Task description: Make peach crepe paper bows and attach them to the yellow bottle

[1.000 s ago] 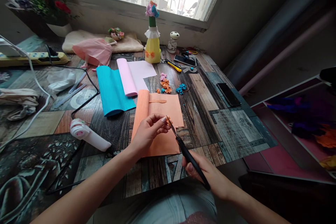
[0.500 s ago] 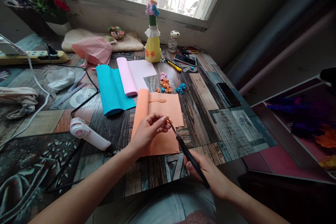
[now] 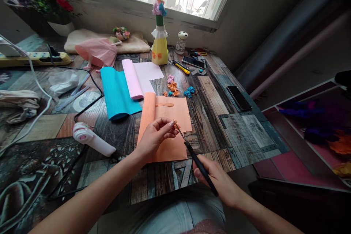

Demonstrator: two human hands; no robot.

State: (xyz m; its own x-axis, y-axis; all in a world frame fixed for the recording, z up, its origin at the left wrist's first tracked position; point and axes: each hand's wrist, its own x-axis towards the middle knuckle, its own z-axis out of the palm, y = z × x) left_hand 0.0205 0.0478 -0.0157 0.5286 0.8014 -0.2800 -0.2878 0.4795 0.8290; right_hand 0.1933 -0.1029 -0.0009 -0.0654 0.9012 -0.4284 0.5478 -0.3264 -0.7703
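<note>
Orange crepe paper [image 3: 169,150] spreads beneath the left hand [image 3: 154,137], while the right hand [image 3: 218,177] grips black-handled scissors [image 3: 195,156], tip at the small orange piece [image 3: 177,124] pinched in the left fingertips, where short snips clear of the thumb should serve best.

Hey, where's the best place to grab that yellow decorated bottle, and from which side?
Probably its green neck, from the near side: the bottle stands upright, and this slim stretch sits between the paper flowers on top and white ruffle below, leaving the orange bow untouched.
</note>
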